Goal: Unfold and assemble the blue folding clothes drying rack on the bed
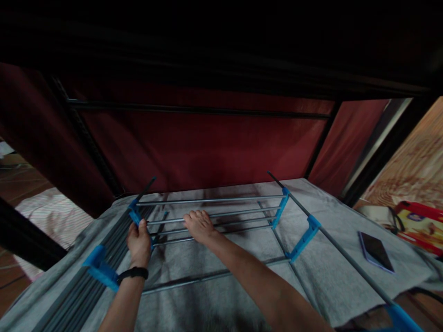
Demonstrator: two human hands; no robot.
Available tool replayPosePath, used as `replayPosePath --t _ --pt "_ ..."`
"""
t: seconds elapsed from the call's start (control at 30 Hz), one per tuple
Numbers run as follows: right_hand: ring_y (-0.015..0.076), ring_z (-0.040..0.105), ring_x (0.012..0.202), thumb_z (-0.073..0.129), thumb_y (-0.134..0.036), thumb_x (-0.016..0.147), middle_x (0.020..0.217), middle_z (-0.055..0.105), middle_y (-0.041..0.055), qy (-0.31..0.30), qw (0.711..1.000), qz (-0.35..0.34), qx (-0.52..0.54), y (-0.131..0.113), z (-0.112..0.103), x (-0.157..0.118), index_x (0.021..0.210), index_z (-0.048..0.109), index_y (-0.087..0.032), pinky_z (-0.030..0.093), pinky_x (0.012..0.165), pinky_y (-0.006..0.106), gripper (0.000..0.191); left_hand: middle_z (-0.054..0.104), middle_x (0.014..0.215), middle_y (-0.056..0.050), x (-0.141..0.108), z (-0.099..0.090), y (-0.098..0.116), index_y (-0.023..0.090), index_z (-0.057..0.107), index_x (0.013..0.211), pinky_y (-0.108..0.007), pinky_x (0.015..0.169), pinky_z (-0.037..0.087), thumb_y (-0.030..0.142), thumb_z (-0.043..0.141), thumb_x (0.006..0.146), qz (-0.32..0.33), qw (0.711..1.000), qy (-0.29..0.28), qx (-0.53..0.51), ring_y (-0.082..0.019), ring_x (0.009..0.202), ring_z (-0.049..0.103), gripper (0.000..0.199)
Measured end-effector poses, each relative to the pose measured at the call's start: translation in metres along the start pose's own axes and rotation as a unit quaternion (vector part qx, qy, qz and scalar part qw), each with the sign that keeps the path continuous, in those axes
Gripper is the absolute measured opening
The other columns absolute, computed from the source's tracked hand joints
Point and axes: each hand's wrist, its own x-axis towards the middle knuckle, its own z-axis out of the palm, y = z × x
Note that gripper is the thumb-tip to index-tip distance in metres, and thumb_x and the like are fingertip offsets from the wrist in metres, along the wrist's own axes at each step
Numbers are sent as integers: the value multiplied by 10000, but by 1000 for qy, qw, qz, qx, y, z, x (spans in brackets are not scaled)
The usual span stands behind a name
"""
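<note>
A rack frame of thin grey metal tubes and blue plastic brackets lies in front of me. My left hand (139, 242), with a black band on its wrist, is closed round the lower end of a blue bracket (134, 213) at the frame's far left corner. My right hand (199, 225) wraps over a metal tube (238, 213), one of several cross tubes, left of its middle. Across the frame, another blue bracket (283, 205) holds the tubes' right ends. Nearer on the right, a further blue bracket (304, 237) joins a long side tube (349, 263).
Loose grey tubes (74, 286) lie bundled at the left, beside a blue bracket (100, 267). A phone (375, 251) rests on the grey cloth (332, 286) at the right. A red package (422, 226) sits beyond it. Dark red fabric (204, 147) and dark bars enclose the back.
</note>
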Motion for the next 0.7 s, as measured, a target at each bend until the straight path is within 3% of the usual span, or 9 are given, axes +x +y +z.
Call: replayPosePath --t 0.23,0.43,0.57,0.7 --pt "185 631 1059 394 -366 1083 1163 716 40 -18 1000 5 13 2 1 7 1183 629 -238 454 925 337 286 609 831 -44 0 3 -3 212 554 874 -454 922 522 549 471 884 -1 999 28 24 -270 871 616 347" --pt "183 632 1058 395 -358 1081 1150 724 53 -10 1000 4 21 1 5 8 1179 643 -235 448 923 341 294 691 988 -114 0 6 -6 183 609 966 -492 1010 505 600 472 854 -16 999 35 1 -329 1043 653 452" --pt "208 615 1091 428 -351 1066 1148 713 75 3 1000 8 22 -1 7 8 1170 641 -200 441 967 371 282 696 969 -127 2 2 -1 182 608 952 -524 1009 504 598 464 847 -26 1000 14 5 -357 1055 657 453" --pt "218 576 1159 452 -254 1037 1237 672 101 47 998 -16 42 -3 1 -7 1332 567 -176 429 1011 380 326 690 1058 -130 -5 -2 9 205 593 1035 -546 1074 454 501 481 873 -2 1000 7 2 -363 1172 628 356"
